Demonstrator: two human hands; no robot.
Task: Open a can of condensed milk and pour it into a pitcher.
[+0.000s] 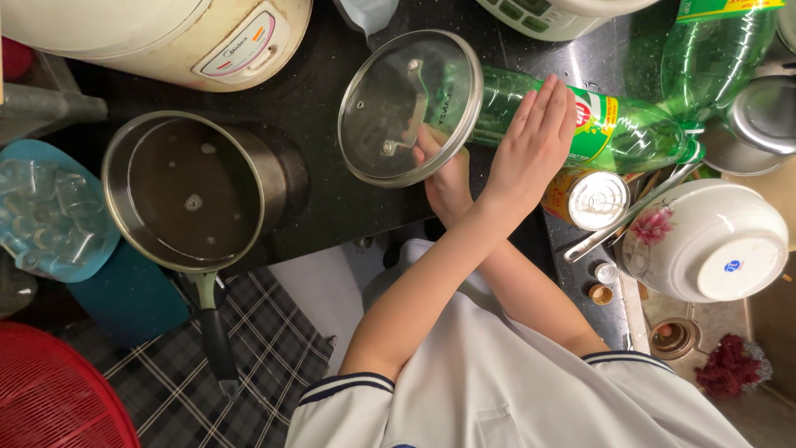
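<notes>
Crossed forearms, mine. Left hand (pixel 537 137) lies flat, fingers open, on a lying green bottle (pixel 638 133) with a red-yellow label. Right hand (pixel 444 170) grips the glass lid (pixel 390 83), tilted, right of the steel pot (pixel 195 191).

A dark speckled counter (pixel 332 191) carries a steel pan (pixel 192 191) with a little liquid, a cream rice cooker (pixel 166 37), a green bottle (pixel 613 124) lying on its side, a tin (pixel 590 199) and an upturned flowered bowl (pixel 705 241).
</notes>
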